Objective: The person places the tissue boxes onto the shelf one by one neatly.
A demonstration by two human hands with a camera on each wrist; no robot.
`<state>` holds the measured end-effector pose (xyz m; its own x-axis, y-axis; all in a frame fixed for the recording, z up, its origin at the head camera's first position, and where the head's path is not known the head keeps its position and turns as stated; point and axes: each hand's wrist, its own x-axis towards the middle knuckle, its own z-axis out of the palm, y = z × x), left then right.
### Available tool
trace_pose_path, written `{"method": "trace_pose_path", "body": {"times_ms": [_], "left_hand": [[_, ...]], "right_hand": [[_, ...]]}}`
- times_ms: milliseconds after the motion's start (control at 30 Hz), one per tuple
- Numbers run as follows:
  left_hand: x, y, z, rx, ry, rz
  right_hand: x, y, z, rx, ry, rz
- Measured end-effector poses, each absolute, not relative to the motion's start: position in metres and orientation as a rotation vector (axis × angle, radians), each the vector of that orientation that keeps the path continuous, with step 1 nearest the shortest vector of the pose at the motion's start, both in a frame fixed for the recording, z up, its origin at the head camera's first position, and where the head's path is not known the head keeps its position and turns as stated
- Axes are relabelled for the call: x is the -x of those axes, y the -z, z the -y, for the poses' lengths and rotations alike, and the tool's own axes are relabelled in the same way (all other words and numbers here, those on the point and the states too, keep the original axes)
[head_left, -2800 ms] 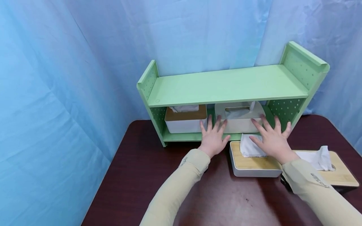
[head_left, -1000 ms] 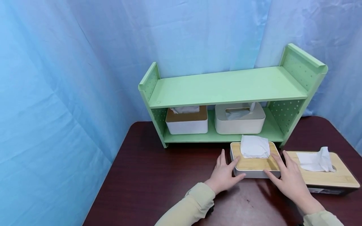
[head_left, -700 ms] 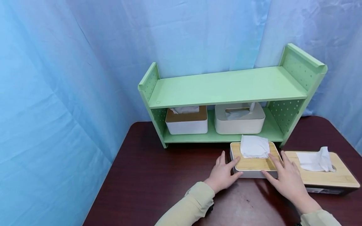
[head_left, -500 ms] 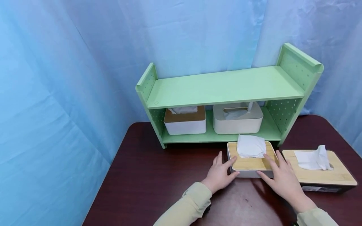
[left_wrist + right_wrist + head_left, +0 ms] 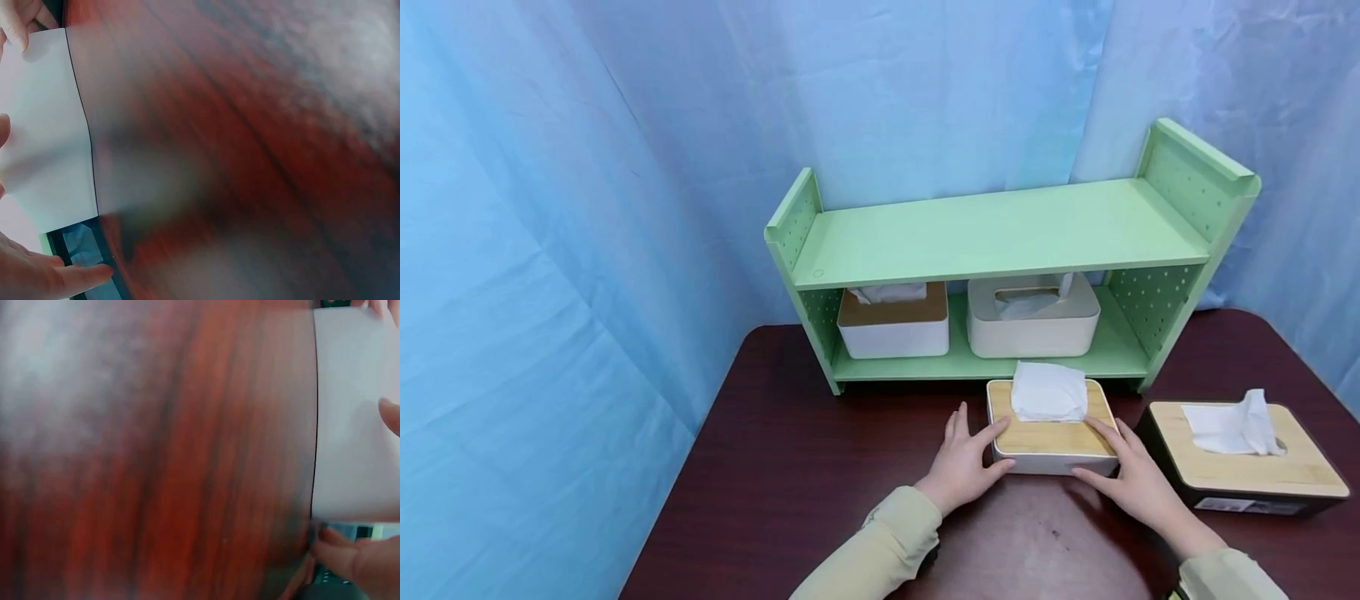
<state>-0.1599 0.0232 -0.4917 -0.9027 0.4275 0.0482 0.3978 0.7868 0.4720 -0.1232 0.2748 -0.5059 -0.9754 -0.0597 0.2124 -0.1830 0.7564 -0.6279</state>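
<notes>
A white tissue box (image 5: 1033, 439) with a bamboo lid stands on the dark table in front of the green shelf, a white tissue (image 5: 1048, 392) sticking up from its slot. My left hand (image 5: 957, 468) holds its left side, thumb at the front face and index finger at the lid's edge. At the right side my right hand (image 5: 1138, 487) holds it likewise, thumb in front and index finger on the lid. Both wrist views show the box's white front face (image 5: 44, 125) with fingers around its ends; the far fingers are partly hidden.
On the lower level of the green shelf (image 5: 1000, 237) stand a white tissue box with a brown lid (image 5: 895, 337) and a cream tissue box (image 5: 1037, 336). A black tissue box with a wooden lid (image 5: 1240, 475) is on the right. Blue curtain hangs behind.
Both hands came down from in front of the shelf to the bamboo-lidded tissue box. Over the last half second the box has moved left with them, widening the gap to the black box.
</notes>
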Motion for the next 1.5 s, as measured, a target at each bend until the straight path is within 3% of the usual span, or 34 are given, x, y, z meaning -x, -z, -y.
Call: {"method": "trace_pose_path", "body": {"times_ms": [333, 900, 1500], "left_hand": [[0.165, 0.491, -0.021, -0.65, -0.98, -2.796], [0.167, 0.493, -0.005, -0.809, -1.346, -2.822], [0.155, 0.452, 0.039, -1.034, -1.48, -3.022]], "right_hand": [[0.135, 0.507, -0.279, -0.306, -0.99, 2.646], [0.134, 0.492, -0.256, -0.241, -1.022, 2.651], [0.124, 0.443, -0.213, -0.29, -1.022, 2.407]]}}
